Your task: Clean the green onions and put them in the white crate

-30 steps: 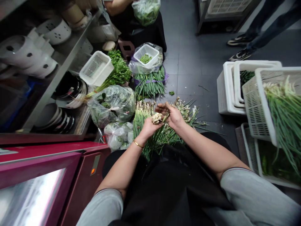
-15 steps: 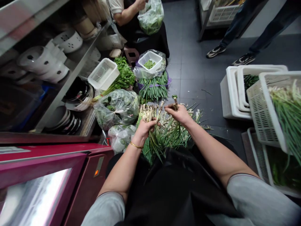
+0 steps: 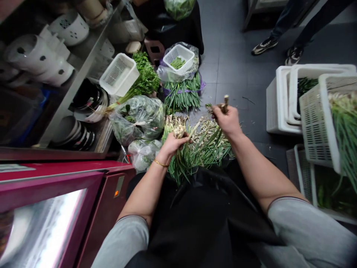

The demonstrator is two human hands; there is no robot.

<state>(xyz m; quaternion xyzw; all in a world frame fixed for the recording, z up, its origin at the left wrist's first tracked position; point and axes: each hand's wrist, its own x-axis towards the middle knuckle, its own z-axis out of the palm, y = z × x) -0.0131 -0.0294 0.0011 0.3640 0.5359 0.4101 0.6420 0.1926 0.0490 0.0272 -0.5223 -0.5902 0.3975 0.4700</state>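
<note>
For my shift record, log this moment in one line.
left hand: holds scallion bunch | right hand: holds stalk | below: scallion pile

We grip scallions (image 3: pixel 179 131) in our left hand (image 3: pixel 171 144); our right hand (image 3: pixel 230 120) holds a stalk (image 3: pixel 226 99); loose greens (image 3: pixel 205 150) lie heaped below.

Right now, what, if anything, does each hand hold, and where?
The left hand holds a bunch of green onions just below the white ends. The right hand holds a brownish stalk; the exact part is unclear.
</note>
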